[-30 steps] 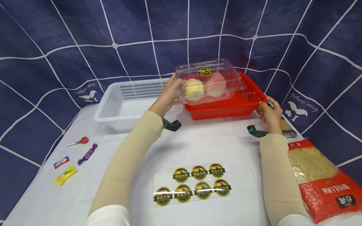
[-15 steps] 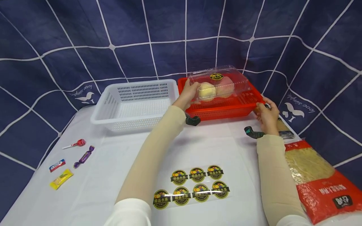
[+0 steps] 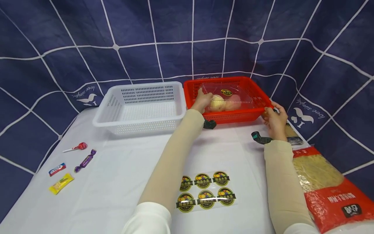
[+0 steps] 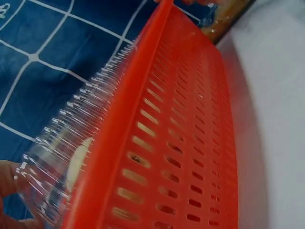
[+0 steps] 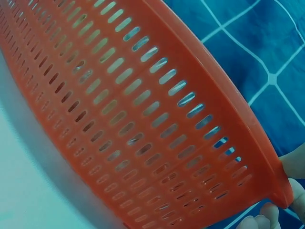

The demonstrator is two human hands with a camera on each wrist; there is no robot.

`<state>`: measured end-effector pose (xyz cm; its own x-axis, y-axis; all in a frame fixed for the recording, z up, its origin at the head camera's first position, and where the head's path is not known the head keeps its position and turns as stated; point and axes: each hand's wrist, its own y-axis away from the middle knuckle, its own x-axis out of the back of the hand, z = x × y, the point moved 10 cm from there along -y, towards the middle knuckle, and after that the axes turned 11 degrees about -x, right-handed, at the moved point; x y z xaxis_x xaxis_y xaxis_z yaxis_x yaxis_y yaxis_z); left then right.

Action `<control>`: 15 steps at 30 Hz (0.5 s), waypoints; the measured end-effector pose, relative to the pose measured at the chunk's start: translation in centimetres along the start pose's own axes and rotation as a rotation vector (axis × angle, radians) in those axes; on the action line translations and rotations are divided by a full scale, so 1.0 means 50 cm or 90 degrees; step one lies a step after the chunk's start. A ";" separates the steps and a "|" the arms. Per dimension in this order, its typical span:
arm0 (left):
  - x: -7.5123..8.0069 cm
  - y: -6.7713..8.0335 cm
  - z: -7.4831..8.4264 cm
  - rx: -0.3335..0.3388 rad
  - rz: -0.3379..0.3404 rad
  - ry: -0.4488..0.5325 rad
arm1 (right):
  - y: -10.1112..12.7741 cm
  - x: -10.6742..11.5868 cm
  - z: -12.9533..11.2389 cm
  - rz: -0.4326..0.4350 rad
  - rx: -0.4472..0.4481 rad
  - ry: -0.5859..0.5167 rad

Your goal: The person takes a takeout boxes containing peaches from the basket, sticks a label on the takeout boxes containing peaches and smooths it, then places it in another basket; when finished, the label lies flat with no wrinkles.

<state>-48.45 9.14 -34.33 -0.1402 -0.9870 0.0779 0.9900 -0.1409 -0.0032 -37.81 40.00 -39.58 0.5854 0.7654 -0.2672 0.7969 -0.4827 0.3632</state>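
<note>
A clear plastic clamshell box [image 3: 245,101] with a round black fruit sticker [image 3: 226,92] on its lid sits inside the red basket [image 3: 230,116]. Through it show a yellowish fruit [image 3: 217,103] and a pinkish fruit [image 3: 233,102]. My left hand [image 3: 203,100] grips the box's left end, over the basket's left side. In the left wrist view, the clamshell's ribbed edge [image 4: 78,112] rises above the basket rim, with my fingers at its end. My right hand [image 3: 276,118] pinches the basket's front right corner; the right wrist view shows fingers on both sides of that rim.
Beside the red basket stands a white basket [image 3: 140,125]. A sticker sheet [image 3: 207,191] lies in front, partly under my left arm. A lollipop [image 3: 77,147] and several wrapped candies [image 3: 84,161] lie left. A red food bag [image 3: 330,188] lies at the right.
My left hand has moved right and down, lowering the clamshell box from above the red basket into it. The right hand stays on the basket's corner.
</note>
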 end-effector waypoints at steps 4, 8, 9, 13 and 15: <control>-0.002 -0.006 -0.009 0.002 0.014 0.000 | 0.001 0.000 0.002 -0.002 0.002 -0.008; -0.005 -0.010 -0.015 0.007 0.017 0.010 | 0.001 0.001 0.004 0.001 0.003 -0.016; -0.005 -0.011 -0.015 0.007 0.017 0.007 | 0.000 0.002 0.005 0.002 0.003 -0.015; -0.001 -0.019 -0.019 0.018 0.009 -0.005 | 0.000 0.000 0.004 -0.001 0.010 -0.015; 0.003 -0.022 -0.024 0.038 -0.005 -0.026 | 0.000 -0.003 0.002 -0.006 0.018 -0.011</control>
<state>-49.56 9.08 -35.51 -0.1480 -0.9819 0.1180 0.9882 -0.1422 0.0563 -37.90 39.85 -39.63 0.5804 0.7623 -0.2863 0.8059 -0.4874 0.3360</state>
